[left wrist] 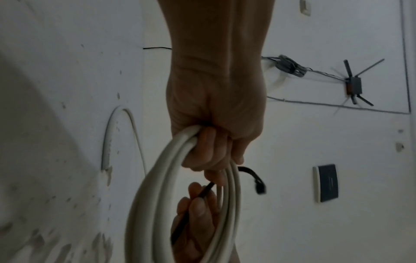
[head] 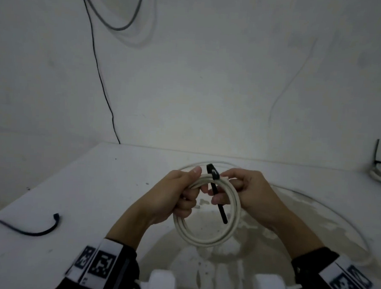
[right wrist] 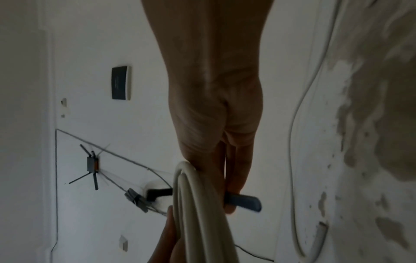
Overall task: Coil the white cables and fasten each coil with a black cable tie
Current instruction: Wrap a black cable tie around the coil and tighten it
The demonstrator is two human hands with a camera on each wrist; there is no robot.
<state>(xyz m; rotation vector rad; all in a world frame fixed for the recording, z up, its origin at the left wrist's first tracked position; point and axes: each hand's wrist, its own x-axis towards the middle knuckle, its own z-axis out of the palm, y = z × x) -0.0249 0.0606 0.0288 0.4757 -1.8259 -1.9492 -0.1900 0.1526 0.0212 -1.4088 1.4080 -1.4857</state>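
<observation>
Head view: my left hand (head: 171,198) grips the white cable coil (head: 204,233), fingers curled round its strands. My right hand (head: 246,191) pinches the black cable tie (head: 222,212) across the coil.

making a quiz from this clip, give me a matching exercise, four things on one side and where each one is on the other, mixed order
Things:
1. coil
2. tie
3. spare tie
4. black wire

Places:
A. lying on the table, left of the hands
B. running down the wall
C. gripped by the left hand, steadied by the right hand
D. across the coil's top strands, held by right fingers

Pairs: 1-C, 2-D, 3-A, 4-B
</observation>
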